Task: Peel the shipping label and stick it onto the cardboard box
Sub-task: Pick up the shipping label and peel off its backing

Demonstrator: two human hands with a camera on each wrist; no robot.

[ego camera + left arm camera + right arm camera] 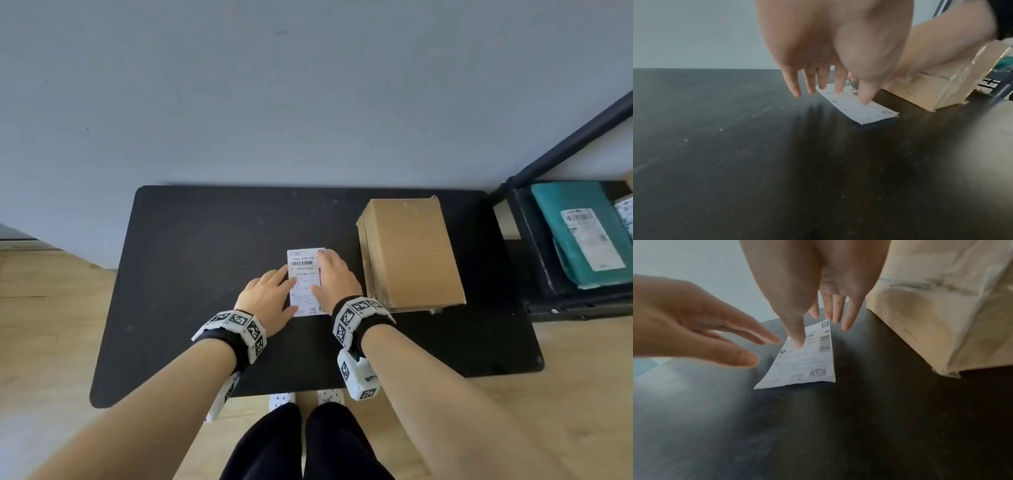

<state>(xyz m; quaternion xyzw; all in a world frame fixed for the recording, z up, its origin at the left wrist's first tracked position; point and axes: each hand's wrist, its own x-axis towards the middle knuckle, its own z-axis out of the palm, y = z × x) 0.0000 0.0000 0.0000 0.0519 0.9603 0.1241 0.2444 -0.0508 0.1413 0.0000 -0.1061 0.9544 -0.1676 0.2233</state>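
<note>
A white shipping label (pixel 303 274) (pixel 859 107) (pixel 803 363) lies flat on the black table (pixel 205 257), printed side up. My left hand (pixel 270 294) (pixel 828 86) hovers over its left edge with straight, spread fingers. My right hand (pixel 337 277) (pixel 818 321) reaches over its right side, fingers straight, thumb tip down on the paper. Neither hand grips the label. The brown cardboard box (pixel 411 253) (pixel 937 87) (pixel 941 313), taped along its seams, stands just right of the label.
A black metal shelf (pixel 548 260) stands at the right with a teal mailer bag (pixel 582 233) that bears a label. A grey wall runs behind the table. Wooden floor surrounds it. My legs are at the near table edge.
</note>
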